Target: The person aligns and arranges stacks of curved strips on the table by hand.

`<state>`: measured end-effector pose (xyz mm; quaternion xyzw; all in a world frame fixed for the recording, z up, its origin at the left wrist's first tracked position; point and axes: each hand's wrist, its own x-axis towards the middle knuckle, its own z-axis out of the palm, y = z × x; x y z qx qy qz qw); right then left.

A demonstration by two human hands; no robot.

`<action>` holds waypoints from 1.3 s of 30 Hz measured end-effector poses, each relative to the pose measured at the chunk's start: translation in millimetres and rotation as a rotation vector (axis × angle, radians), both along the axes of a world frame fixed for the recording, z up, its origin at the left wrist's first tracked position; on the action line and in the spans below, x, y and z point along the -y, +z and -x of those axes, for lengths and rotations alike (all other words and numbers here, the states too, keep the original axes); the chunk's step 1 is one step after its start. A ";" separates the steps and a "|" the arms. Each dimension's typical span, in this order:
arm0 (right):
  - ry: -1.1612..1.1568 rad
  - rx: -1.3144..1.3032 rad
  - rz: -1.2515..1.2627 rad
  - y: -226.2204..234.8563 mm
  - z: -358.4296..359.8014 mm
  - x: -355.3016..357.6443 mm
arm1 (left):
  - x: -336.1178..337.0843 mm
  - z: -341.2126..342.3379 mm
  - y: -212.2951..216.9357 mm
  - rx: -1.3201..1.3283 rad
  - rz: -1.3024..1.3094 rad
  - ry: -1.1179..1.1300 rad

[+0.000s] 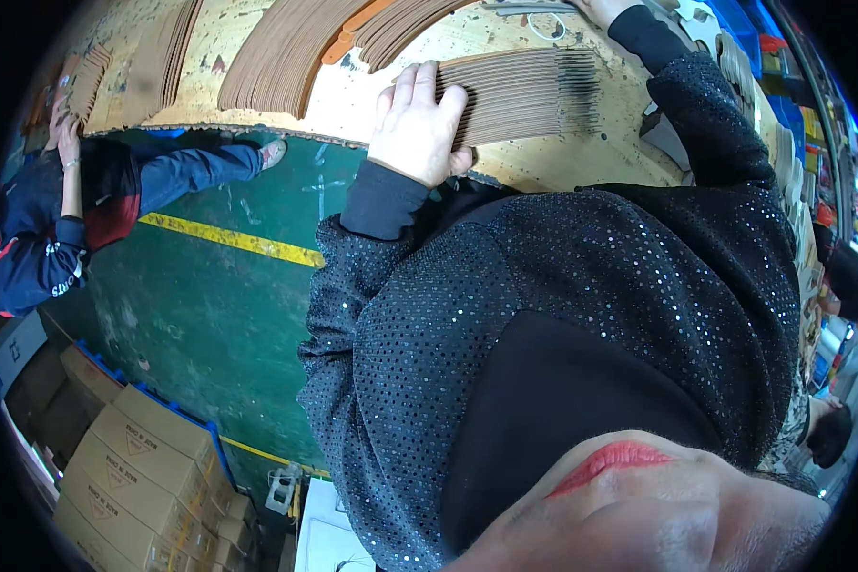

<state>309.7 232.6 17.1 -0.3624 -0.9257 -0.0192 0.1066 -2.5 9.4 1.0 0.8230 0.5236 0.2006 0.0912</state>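
Note:
On the worktable lies a fanned stack of brown cardboard-like strips (510, 95), overlapping in a row, with dark marks along its right end. My left hand (418, 122) lies against the left end of that stack, its fingers stretched out and thumb low at the near corner. At the far edge of the picture, my right hand (602, 10) is partly cut off, and its fingertips are hidden. Close to it are thin grey strips (529, 9) and a white ring (546, 26). Left of my left hand sit an orange tool-like piece (348, 36) and another fanned brown stack (405, 30).
More brown stacks (275, 62) stand along the table (338, 100) to the left. A co-worker (57, 214) handles similar pieces at the table's far left end. Cardboard cartons (138, 477) are piled at the lower left, by a green floor (200, 324) with yellow lines.

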 end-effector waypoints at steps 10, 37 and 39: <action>0.321 -0.101 0.016 38.3 70.7 55.3 | 2.2 0.4 -5.5 -0.037 -0.094 0.002; 0.360 0.033 0.812 8.5 86.6 32.2 | -0.4 -0.8 -7.0 0.027 -0.106 -0.010; 0.370 0.011 0.783 -0.6 80.2 34.5 | -4.3 2.6 -2.6 0.014 -0.079 -0.028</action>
